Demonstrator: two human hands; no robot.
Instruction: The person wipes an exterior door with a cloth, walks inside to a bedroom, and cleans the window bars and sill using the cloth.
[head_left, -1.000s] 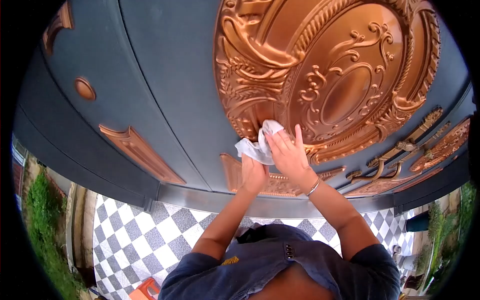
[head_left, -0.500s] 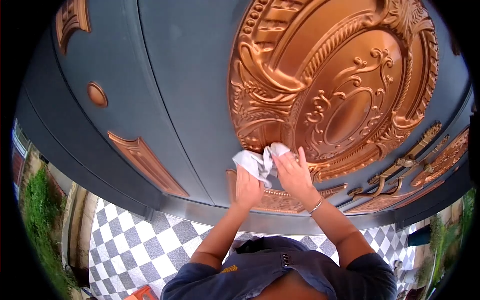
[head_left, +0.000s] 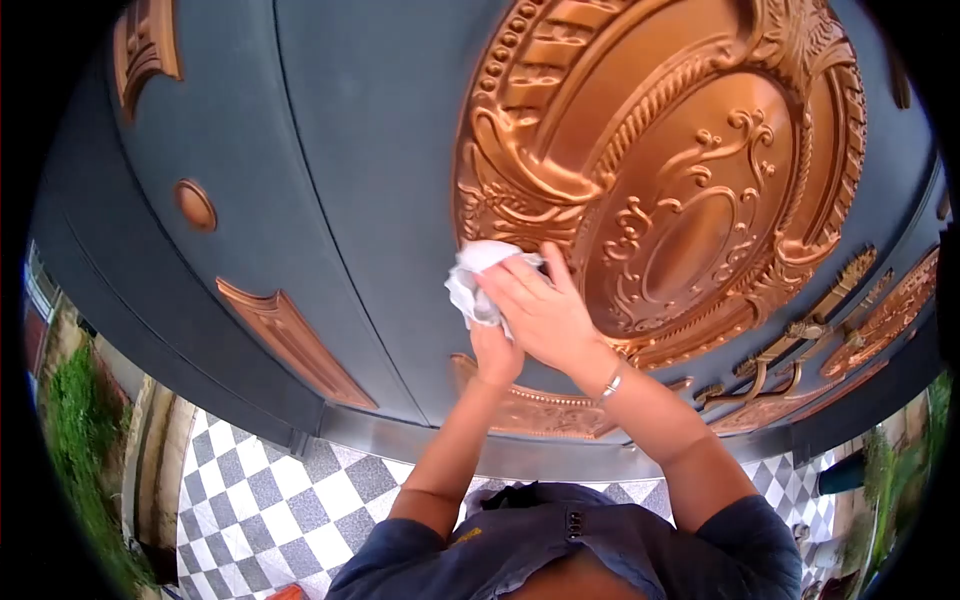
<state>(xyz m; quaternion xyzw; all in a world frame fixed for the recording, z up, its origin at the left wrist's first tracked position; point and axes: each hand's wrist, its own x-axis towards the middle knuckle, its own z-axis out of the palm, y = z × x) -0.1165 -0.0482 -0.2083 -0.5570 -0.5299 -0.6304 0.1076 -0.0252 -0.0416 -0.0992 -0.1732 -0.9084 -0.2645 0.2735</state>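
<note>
A crumpled white cloth (head_left: 490, 254) is up against the lower left rim of a large copper-coloured relief medallion (head_left: 690, 240) on a dark grey door (head_left: 370, 180). My right hand (head_left: 540, 315) presses the cloth there, its fingers over the fabric and its thumb apart to the right. Just below and to the left, my left hand (head_left: 496, 355) holds the hanging part of the cloth; its fingertips are hidden by the fabric. A bracelet (head_left: 612, 382) circles my right wrist.
Long ornate handles (head_left: 805, 335) project from the door at the right. Copper trim panels (head_left: 300, 345) and a round boss (head_left: 194, 205) stand out at the left. Below lies a checkered tile floor (head_left: 290, 500), with an orange object (head_left: 288, 592) at the bottom edge.
Both hands and the cloth have moved up and left along the medallion's lower left rim. My right hand now lies over the cloth, closer to my left hand.
</note>
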